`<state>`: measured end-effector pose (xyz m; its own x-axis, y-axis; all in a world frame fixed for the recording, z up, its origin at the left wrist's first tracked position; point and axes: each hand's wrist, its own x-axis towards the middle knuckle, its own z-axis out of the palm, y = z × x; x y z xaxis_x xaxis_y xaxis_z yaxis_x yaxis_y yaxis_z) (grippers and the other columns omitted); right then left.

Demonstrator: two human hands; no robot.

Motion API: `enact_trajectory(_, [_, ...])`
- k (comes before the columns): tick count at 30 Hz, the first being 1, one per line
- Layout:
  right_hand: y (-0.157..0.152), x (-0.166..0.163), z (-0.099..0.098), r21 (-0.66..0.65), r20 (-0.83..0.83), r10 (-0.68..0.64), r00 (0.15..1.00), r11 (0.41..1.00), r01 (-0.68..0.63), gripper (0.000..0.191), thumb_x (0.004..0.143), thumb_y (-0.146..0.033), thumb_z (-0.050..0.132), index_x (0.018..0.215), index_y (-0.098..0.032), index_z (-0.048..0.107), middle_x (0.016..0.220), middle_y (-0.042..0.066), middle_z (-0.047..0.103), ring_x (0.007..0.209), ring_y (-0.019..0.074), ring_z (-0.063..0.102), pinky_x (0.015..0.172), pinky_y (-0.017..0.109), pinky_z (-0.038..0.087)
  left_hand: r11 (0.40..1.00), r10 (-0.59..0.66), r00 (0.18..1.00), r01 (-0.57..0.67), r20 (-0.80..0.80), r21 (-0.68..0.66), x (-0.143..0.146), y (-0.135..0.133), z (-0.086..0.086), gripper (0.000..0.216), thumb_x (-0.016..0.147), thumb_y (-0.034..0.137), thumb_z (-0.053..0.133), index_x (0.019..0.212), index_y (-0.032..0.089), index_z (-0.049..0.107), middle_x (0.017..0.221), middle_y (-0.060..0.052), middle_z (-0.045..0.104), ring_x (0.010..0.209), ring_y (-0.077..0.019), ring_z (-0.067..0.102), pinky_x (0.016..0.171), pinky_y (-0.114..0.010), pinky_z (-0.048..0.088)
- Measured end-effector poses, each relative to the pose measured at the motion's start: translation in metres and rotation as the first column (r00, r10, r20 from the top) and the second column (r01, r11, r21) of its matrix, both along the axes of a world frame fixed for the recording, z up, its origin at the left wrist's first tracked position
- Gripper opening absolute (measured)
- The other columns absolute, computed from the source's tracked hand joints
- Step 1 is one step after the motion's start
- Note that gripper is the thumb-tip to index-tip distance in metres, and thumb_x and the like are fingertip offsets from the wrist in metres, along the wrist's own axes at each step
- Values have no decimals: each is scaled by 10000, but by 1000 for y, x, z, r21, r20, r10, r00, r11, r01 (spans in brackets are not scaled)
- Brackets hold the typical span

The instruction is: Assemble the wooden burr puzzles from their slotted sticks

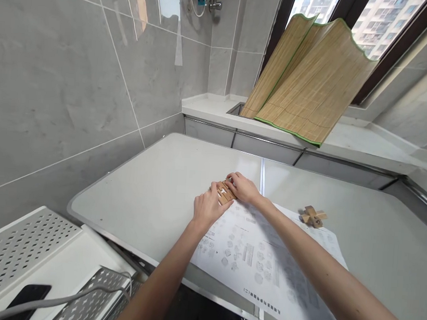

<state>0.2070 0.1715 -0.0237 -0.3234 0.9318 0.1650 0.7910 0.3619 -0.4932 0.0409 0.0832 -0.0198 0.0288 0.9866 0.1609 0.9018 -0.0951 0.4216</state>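
The small notched wooden puzzle pieces [227, 196] lie side by side near the middle of the worktop [154, 185], by the 11 o'clock end of the printed sheet [243, 258]. They should be light, stiff and fairly grippy (bare wood, by the look of it), though thin notched parts might chip; the outer edges look the best place to take hold. From 8 o'clock the left hand [208, 204] pinches them, thumb along the near edge, fingers bent. From 2 o'clock the right hand [243, 187] curls its fingertips onto the far side, pinching there too. The forearms reach in from 7 and 4 o'clock. A wooden burr puzzle [313, 217] sits apart, towards 3 o'clock.
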Motion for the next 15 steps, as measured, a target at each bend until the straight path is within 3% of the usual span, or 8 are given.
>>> enact_trajectory(5, [-29,21,5,56,-41,5,999,998,-3,274,1066,-396,476,1252,-255,619,1191,93,710,928,242,688,817,363,499,999,-15,1000,15,0,31,-2,1,-2,556,920,590,654,1286,220,459,1024,-111,783,921,-322,779,740,-335,493])
enact_trajectory(9, [-74,60,7,93,-143,-27,989,995,40,306,1076,-418,424,1283,-263,588,1170,86,718,925,239,692,793,369,526,998,-20,1000,21,-17,51,-2,1,-2,513,930,567,639,1272,221,477,976,-90,782,889,-312,775,707,-329,488])
enact_trajectory(12, [-113,92,3,6,-417,-130,899,989,146,337,1051,-535,481,1188,-266,630,1003,75,739,749,231,673,667,365,514,998,-24,1000,24,-4,53,-1,2,0,518,918,586,651,1259,233,486,953,-73,777,879,-303,770,702,-323,486])
enact_trajectory(15, [-143,123,-1,-6,-555,-224,801,964,265,358,1032,-586,501,1119,-263,629,861,54,725,636,211,633,659,368,512,998,-21,1000,21,-4,57,0,2,5,496,940,611,604,1236,229,492,902,-62,767,840,-298,762,676,-322,471])
